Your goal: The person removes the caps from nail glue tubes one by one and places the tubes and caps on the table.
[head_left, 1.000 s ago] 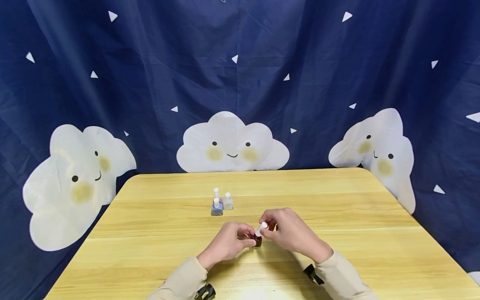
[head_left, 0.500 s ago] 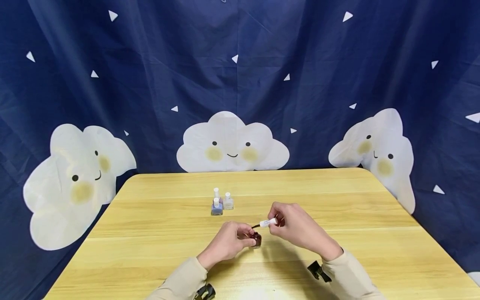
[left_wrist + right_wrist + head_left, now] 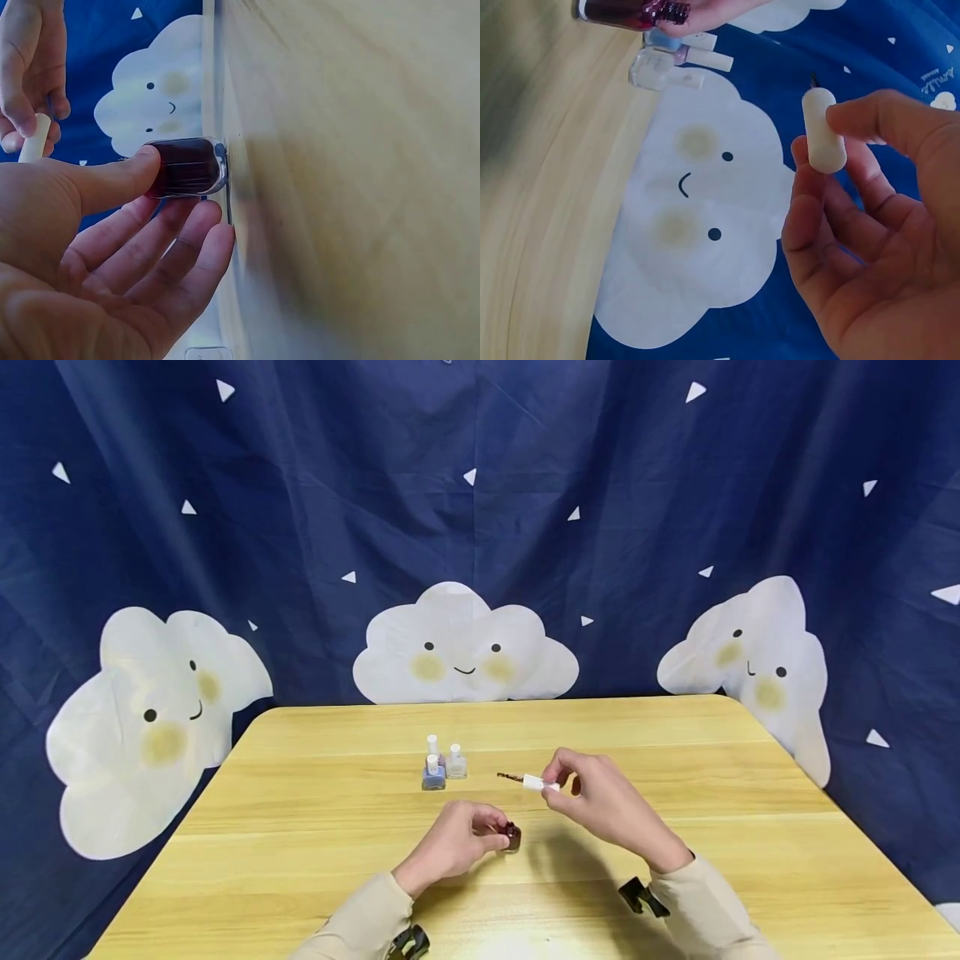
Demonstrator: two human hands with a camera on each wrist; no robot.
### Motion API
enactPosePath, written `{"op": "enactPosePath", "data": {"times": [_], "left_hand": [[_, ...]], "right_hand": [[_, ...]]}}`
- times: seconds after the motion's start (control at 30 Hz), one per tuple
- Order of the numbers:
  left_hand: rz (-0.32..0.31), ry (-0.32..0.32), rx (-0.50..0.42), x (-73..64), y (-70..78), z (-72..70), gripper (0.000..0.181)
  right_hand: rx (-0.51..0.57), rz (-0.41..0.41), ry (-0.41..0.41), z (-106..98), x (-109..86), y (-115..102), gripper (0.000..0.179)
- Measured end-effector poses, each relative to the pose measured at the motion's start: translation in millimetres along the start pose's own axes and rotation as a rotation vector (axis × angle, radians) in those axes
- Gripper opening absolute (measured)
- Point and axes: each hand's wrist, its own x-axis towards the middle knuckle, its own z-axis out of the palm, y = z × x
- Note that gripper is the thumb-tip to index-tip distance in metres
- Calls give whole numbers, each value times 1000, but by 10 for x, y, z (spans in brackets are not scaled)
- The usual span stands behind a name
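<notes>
Holds the white cap (image 3: 540,783) higher and farther from the dark red bottle (image 3: 513,837) than in the earlier frame. Works before a dark blue curtain (image 3: 480,531) filling the upper frame, at a pale wooden table (image 3: 712,760) across the lower. Pinches the cap in the right hand (image 3: 603,797), right of centre; grips the dark red bottle in the left hand (image 3: 453,842), below centre, partly covering it. Has a blue bottle (image 3: 433,780), clear bottle (image 3: 456,767) and purple bottle (image 3: 432,746) grouped left of centre, with the purple partly blocked by the blue. Points the dark brush (image 3: 510,777) leftward.
</notes>
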Motion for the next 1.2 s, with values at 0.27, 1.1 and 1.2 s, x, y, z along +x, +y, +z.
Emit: {"op": "enactPosePath", "data": {"times": [0.27, 1.1, 1.2], "left_hand": [[-31, -5, -22, 1, 14, -27, 14], [-31, 26, 10, 47, -3, -36, 14], [-33, 21, 10, 54, 1, -34, 13]], "right_hand": [[83, 0, -14, 24, 47, 60, 16], [134, 23, -203, 458, 106, 455, 17], [143, 29, -224, 486, 100, 478, 16]]}}
